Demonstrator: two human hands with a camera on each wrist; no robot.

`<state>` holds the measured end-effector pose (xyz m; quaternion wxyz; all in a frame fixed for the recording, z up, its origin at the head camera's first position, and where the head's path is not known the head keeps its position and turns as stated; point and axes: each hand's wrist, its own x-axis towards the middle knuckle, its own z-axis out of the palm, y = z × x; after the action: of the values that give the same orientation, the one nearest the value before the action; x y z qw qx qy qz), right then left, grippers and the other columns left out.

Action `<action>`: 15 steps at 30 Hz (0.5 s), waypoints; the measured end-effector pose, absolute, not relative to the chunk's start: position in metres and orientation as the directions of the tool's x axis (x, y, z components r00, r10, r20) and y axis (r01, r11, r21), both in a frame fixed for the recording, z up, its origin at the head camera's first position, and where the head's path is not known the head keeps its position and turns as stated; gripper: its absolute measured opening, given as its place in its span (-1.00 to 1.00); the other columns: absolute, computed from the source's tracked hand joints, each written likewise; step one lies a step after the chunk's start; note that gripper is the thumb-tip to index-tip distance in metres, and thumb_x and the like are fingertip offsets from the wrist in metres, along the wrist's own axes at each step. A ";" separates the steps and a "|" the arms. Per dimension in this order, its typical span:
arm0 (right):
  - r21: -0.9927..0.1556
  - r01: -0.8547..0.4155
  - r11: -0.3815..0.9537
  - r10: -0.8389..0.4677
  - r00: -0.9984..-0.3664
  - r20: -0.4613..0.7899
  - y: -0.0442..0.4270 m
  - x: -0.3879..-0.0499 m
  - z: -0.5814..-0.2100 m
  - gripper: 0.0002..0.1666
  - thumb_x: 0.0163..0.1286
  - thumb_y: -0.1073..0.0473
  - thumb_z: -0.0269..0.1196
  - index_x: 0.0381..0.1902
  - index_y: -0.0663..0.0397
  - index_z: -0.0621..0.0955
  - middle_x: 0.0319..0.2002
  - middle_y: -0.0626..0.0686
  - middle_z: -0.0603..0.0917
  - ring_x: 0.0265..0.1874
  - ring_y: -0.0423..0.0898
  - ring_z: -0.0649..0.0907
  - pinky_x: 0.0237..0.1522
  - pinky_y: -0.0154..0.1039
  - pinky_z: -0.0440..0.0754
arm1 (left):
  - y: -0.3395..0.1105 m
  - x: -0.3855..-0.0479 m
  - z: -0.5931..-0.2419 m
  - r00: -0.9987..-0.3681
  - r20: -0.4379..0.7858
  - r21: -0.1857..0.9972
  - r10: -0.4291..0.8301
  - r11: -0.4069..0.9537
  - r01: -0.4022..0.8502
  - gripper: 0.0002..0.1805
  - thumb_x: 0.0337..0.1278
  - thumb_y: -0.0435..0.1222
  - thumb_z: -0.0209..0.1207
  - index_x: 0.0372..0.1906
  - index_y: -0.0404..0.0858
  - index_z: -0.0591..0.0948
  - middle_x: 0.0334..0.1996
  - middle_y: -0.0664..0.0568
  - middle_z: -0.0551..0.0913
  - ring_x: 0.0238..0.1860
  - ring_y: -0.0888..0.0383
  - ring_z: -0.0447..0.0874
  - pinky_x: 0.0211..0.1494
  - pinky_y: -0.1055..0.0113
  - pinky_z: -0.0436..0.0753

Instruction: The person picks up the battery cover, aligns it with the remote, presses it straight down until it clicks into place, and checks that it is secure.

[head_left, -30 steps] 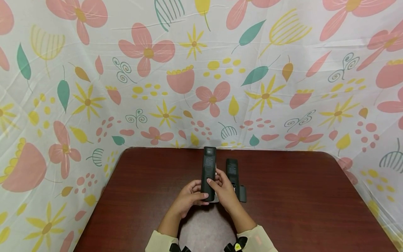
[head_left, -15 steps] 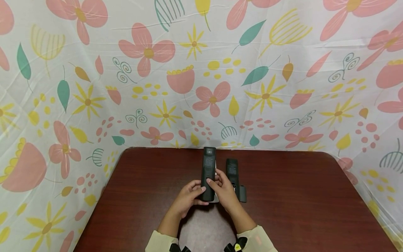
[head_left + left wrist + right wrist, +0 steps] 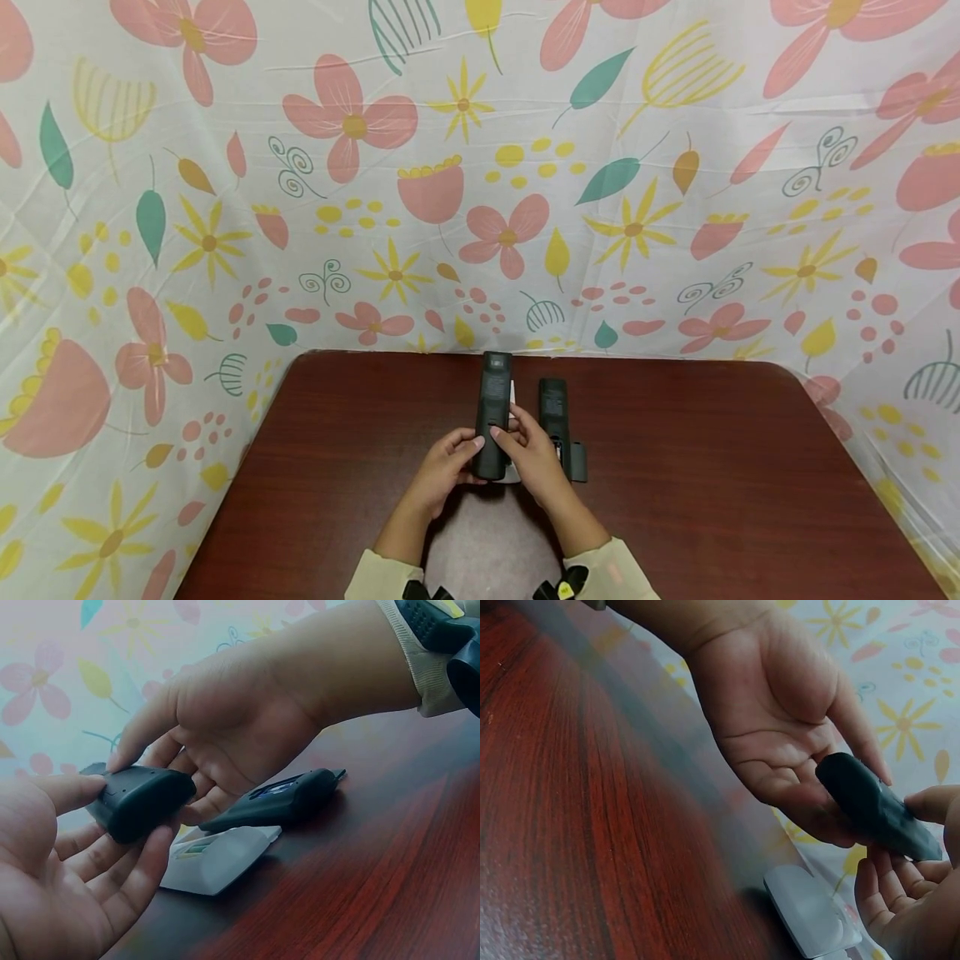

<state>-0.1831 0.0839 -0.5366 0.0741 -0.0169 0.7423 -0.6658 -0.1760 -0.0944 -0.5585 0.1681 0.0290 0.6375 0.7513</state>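
Left hand (image 3: 444, 472) and right hand (image 3: 538, 458) both gripping remote (image 3: 494, 392), held between them above surface (image 3: 712, 467).
Right thumb (image 3: 505, 440) on top, left thumb (image 3: 470, 448) at edge; forearms (image 3: 405, 527) angled inward.

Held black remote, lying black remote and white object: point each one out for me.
Held black remote (image 3: 492, 409): head view, middle of its upward face.
Lying black remote (image 3: 554, 412): head view, its upward face.
White object (image 3: 229, 859): left wrist view, its white top.
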 end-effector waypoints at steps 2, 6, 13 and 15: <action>-0.991 0.070 0.115 -0.126 -0.988 -0.085 0.084 -0.183 -0.537 -0.20 0.48 -0.06 0.25 0.56 -0.03 0.25 0.15 0.15 0.61 -0.02 -0.08 0.67 0.11 -0.03 0.60 | -0.095 -0.176 -0.558 -0.948 -0.163 0.972 0.273 -0.121 -0.201 -0.51 0.43 -0.10 0.17 0.27 -0.33 0.49 0.02 -0.10 0.72 -0.15 0.15 0.74 -0.14 0.21 0.74; -0.989 0.065 0.131 -0.127 -0.989 -0.082 0.083 -0.182 -0.537 -0.19 0.48 -0.07 0.25 0.57 -0.04 0.24 0.17 0.14 0.61 0.01 -0.08 0.66 0.13 0.00 0.60 | -0.096 -0.177 -0.557 -0.955 -0.153 0.975 0.255 -0.116 -0.187 -0.46 0.42 -0.12 0.18 0.36 -0.29 0.45 0.01 -0.09 0.72 -0.15 0.15 0.74 -0.12 0.22 0.72; -0.988 0.058 0.146 -0.135 -0.988 -0.078 0.083 -0.181 -0.537 -0.20 0.44 -0.08 0.28 0.55 -0.17 0.27 0.24 0.18 0.57 0.04 -0.03 0.65 0.11 -0.01 0.60 | -0.097 -0.177 -0.557 -0.960 -0.160 0.969 0.231 -0.149 -0.197 -0.46 0.39 -0.18 0.22 0.34 -0.33 0.43 -0.11 -0.02 0.73 -0.20 0.14 0.73 -0.16 0.22 0.71; -0.987 0.059 0.149 -0.140 -0.987 -0.080 0.083 -0.181 -0.536 -0.20 0.44 -0.07 0.29 0.55 -0.20 0.28 0.26 0.18 0.55 0.05 -0.02 0.65 0.09 -0.03 0.61 | -0.098 -0.178 -0.558 -0.962 -0.163 0.968 0.220 -0.152 -0.199 -0.46 0.39 -0.17 0.22 0.34 -0.32 0.43 -0.11 -0.02 0.73 -0.21 0.15 0.72 -0.17 0.23 0.70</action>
<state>-0.1813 0.0826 -0.5361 0.0763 -0.0270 0.7541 -0.6517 -0.1778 -0.0978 -0.5577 0.1380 0.0084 0.6364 0.7588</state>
